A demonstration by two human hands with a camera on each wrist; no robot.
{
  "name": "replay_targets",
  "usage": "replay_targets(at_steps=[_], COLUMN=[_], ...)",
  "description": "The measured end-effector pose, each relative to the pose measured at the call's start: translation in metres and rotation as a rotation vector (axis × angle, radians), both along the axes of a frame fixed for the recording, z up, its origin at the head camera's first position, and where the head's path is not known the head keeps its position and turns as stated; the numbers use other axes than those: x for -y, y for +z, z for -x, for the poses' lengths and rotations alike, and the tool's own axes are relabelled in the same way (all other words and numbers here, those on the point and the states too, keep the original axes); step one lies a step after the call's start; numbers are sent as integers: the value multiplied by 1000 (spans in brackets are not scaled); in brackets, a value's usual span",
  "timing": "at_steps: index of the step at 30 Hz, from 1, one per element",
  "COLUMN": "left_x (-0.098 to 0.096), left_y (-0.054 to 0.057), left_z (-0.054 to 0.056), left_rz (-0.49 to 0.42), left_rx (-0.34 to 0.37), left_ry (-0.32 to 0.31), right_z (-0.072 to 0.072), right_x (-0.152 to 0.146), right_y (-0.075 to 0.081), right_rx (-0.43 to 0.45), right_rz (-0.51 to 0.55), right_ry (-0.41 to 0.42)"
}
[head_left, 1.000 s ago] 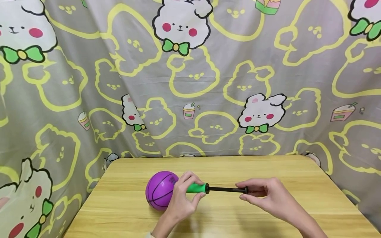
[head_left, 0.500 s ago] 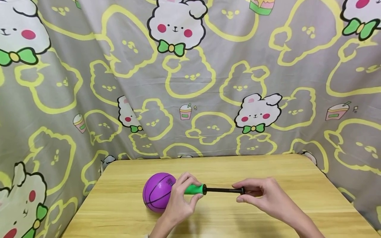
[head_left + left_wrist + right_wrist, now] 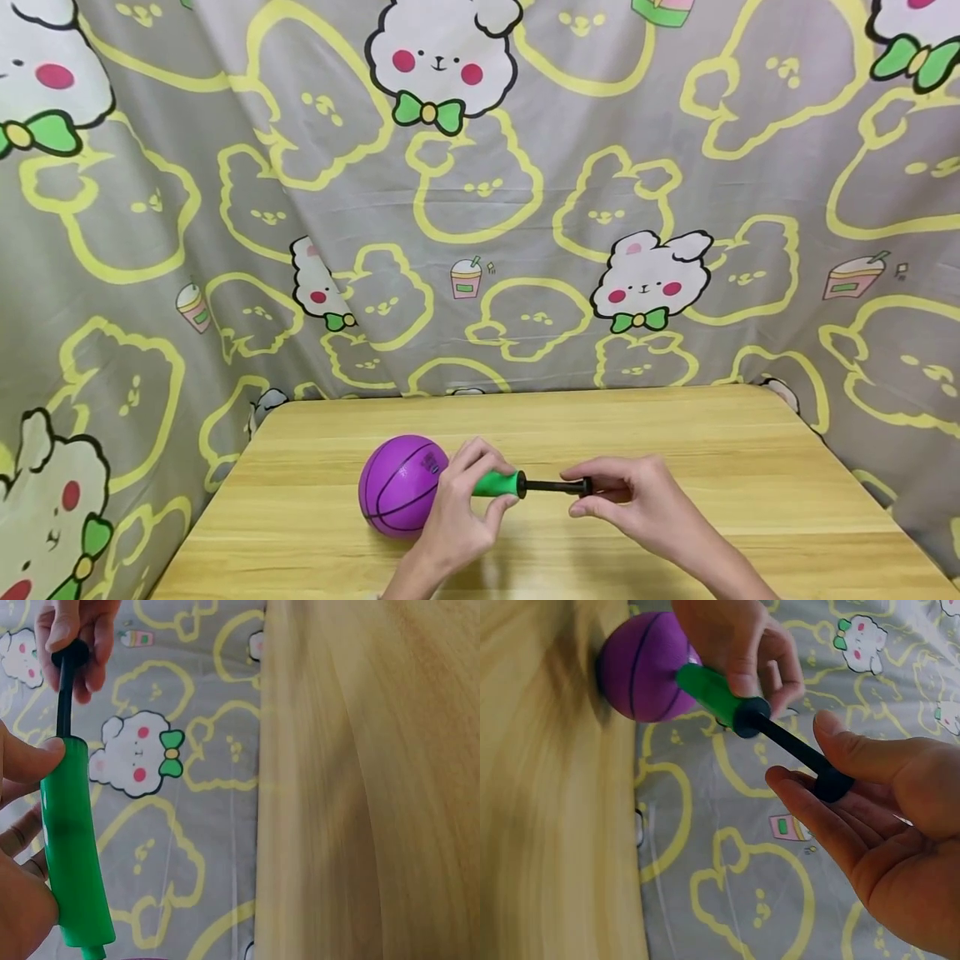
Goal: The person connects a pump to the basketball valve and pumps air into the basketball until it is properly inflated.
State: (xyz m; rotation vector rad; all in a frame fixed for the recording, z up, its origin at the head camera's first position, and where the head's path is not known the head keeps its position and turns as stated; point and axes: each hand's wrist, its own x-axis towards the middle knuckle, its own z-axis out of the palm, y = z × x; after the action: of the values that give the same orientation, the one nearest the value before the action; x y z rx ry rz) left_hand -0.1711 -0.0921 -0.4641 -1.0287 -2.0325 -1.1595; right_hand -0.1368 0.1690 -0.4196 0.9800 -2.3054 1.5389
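Observation:
A green ball pump (image 3: 497,483) with a black plunger rod (image 3: 546,486) lies level above the table, its green end pointing at a purple ball (image 3: 397,492). My left hand (image 3: 461,512) grips the green barrel, thumb near its black collar. In the right wrist view the barrel's narrow tip meets the ball. My right hand (image 3: 641,500) holds the black end knob (image 3: 832,784) between thumb and fingers, with the knob close to the palm. Part of the rod shows between the two hands. The ball's near right side is hidden behind my left hand.
A wood-grain table (image 3: 675,442) spreads under both hands. Behind it and at the sides hangs a grey curtain (image 3: 517,217) printed with rabbits and yellow outlines.
My right hand has moved left toward the left hand, pushing the plunger in, so less of the rod shows. The left hand and the ball stay nearly in place.

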Motion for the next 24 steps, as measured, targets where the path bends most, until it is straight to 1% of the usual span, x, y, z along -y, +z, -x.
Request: replay_targets(at_steps=[7,13,20,24], left_x=[-2,-5,-9,-11], left_y=[-2,-4,-8,-9], left_z=[-2,-3,-5,-6], left_rz=[-9,-1,11,22], left_rx=[19,6,2,-8], left_ry=[-11,-14,-24,-26], right_z=[3,4,3,2], right_x=[13,20,30,33], right_y=[-10,-20,-29,-30], right_rx=[-39,-97,-78,-70], right_rz=[22,42,55,51], right_ry=[-3,-12,-2,-1])
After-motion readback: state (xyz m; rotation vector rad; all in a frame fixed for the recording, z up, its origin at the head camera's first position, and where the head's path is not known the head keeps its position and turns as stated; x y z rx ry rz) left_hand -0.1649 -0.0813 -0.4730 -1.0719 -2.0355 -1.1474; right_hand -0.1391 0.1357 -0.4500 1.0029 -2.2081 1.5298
